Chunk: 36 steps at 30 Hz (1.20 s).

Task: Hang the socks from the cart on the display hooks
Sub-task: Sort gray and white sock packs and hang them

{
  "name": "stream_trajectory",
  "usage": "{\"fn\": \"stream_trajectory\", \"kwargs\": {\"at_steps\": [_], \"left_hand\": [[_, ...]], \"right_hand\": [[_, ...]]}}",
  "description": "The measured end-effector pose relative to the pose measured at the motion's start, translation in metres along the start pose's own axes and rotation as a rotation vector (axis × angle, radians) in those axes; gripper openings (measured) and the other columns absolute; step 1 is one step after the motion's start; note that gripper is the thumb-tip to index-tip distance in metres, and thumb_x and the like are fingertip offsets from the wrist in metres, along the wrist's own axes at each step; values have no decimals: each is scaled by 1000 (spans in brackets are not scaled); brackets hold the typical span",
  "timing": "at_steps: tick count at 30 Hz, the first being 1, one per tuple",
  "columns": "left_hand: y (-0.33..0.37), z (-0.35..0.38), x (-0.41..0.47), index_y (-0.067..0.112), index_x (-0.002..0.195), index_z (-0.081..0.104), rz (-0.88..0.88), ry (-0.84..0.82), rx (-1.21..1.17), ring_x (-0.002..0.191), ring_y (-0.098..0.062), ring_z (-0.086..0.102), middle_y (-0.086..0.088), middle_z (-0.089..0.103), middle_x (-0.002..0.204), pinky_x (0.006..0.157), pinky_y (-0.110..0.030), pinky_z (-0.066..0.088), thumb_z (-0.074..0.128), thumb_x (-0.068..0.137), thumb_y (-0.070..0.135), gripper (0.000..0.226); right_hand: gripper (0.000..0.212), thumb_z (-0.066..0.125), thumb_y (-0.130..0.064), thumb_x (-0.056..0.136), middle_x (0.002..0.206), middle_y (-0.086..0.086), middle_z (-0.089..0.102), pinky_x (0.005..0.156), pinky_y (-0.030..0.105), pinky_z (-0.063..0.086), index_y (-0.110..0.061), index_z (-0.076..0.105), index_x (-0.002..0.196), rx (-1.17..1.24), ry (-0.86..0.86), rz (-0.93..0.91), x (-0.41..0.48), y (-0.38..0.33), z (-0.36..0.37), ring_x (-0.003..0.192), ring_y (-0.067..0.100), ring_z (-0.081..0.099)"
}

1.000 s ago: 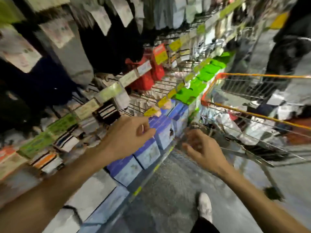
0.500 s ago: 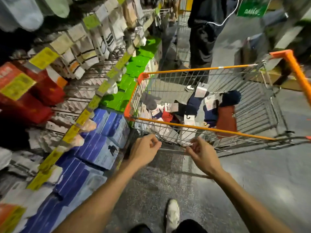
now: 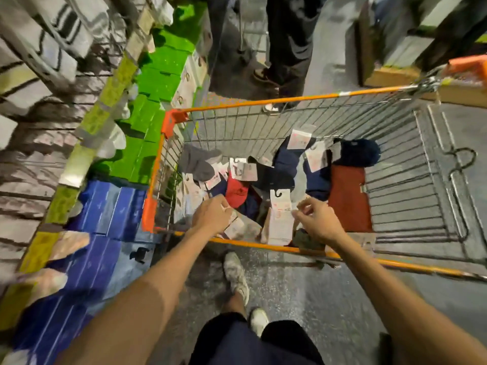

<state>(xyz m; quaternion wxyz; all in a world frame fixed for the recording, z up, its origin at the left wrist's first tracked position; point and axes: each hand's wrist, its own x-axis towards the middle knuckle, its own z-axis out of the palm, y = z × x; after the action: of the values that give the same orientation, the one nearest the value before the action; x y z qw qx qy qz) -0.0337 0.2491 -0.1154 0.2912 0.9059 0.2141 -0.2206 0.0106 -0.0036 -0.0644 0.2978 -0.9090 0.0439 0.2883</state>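
Head view looks down into a wire cart (image 3: pixel 263 101) with an orange rim, which stands on a grey floor (image 3: pixel 329 299) just beside the shelves. The socks (image 3: pixel 286 164) lie in a loose pile at the bottom of the cart, most with white paper cards: a grey pair (image 3: pixel 197 162) at the left, a red one (image 3: pixel 237 192), navy ones in the middle and a rust-red one (image 3: pixel 347 198) at the right. The left hand (image 3: pixel 212 216) is inside the cart near its front rim, fingers curled down onto a pale carded pair (image 3: pixel 235 229); whether it really grips the pair I cannot tell, because the hand hides it. The right hand (image 3: pixel 316 219) has thumb and fingers bent together at the right edge of a white carded pair (image 3: pixel 279 219), which stands upright; if it pinches the card is not clear. The display hooks (image 3: pixel 39 83) with hanging socks are at the left, blurred. Below them sit green boxes (image 3: pixel 158 83) and blue boxes (image 3: pixel 110 204). Another person's legs (image 3: pixel 290 48) stand beyond the cart.
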Motion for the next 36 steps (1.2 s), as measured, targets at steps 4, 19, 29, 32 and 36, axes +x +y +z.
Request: {"fn": "stream_trajectory", "kwargs": {"at_steps": [4, 19, 29, 32, 36], "left_hand": [[-18, 7, 57, 16, 133, 54, -92, -155, 45, 122, -32, 55, -11, 57, 138, 96, -41, 48, 65, 92, 31, 46], [-49, 46, 127, 15, 143, 46, -275, -482, 303, 132, -31, 44, -13, 50, 142, 104, -39, 43, 82, 72, 54, 89], [-33, 50, 110, 18, 97, 48, -265, -481, 106, 89, -21, 46, 2, 51, 93, 62, -31, 28, 86, 73, 30, 46], [-26, 36, 107, 12, 88, 54, -181, -488, 21, 75, -16, 51, 8, 53, 77, 52, -21, 30, 87, 73, 23, 38], [-11, 10, 103, 18, 90, 60, -121, -512, -59, 74, -5, 58, 15, 59, 82, 56, -9, 40, 88, 72, 15, 33]], "right_hand": [[34, 69, -28, 93, 110, 15, 70, 79, 35, 51, -6, 61, 117, 119, -55, 93, 53, 4, 19, 92, 25, 65], [63, 79, -29, 84, 146, 16, 47, 108, 47, 42, 6, 55, 130, 105, -172, 410, 156, 53, 69, 131, 36, 49], [66, 90, -52, 60, 104, 14, 74, 93, 49, 55, -10, 65, 103, 290, -365, 344, 166, 65, 67, 98, 30, 71], [74, 89, -58, 58, 102, 17, 75, 90, 52, 56, -3, 60, 98, 385, -397, 288, 166, 69, 67, 98, 33, 71], [35, 78, -26, 85, 97, 18, 75, 74, 49, 58, -4, 52, 95, 422, -363, 224, 158, 43, 46, 80, 32, 73]]}}
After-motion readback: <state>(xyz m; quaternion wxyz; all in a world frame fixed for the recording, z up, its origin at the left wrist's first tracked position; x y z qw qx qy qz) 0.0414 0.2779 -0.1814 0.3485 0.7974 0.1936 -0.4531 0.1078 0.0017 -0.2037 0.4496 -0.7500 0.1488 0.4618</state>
